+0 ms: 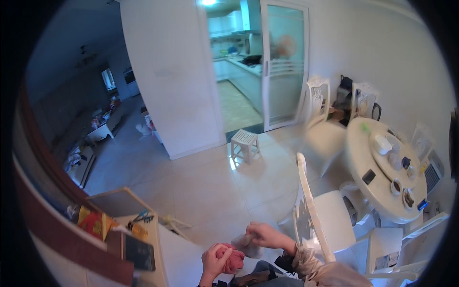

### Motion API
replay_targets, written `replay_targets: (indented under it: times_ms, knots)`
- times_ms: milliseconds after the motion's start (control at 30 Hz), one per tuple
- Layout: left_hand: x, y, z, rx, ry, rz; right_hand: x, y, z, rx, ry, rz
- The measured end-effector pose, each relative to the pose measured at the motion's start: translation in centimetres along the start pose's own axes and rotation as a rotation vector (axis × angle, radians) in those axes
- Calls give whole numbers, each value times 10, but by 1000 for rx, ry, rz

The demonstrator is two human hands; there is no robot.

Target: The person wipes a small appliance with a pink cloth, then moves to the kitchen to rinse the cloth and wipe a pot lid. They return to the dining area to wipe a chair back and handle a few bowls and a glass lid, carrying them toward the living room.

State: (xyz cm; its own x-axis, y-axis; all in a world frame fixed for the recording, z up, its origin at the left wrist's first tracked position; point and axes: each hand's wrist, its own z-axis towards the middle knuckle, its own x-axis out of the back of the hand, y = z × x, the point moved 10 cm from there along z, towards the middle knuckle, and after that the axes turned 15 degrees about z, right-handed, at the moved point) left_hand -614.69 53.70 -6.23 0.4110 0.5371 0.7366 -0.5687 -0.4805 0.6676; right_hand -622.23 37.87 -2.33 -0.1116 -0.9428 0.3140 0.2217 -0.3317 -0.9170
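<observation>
My left hand [214,259] grips a bunched red cloth [233,261] in front of my body. Just to its right, my right hand [264,235] pinches a whitish, see-through item [247,246], probably a thin plastic bag, which hangs below the fingers. That item is blurred, and its left edge meets or overlaps the red cloth; whether the two are joined I cannot tell. Both hands are above the tiled floor, between a white cabinet and a chair.
At left stands a white cabinet [179,258] with packets and a dark panel on top. A carved white chair [331,215] is close on my right, beside a round table [362,158] with dishes and phones. Ahead are a plastic stool [245,143] and a sliding glass door [285,71].
</observation>
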Motion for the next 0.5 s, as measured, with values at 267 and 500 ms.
replay_targets:
  times_ms: [267, 500]
  knots:
    - [-59, 12, 205, -291, -504, 333, 90, 46, 128, 22, 300, -299]
    - [-108, 7, 378, -248, -477, 158, 225, 118, 228, 42, 630, -367]
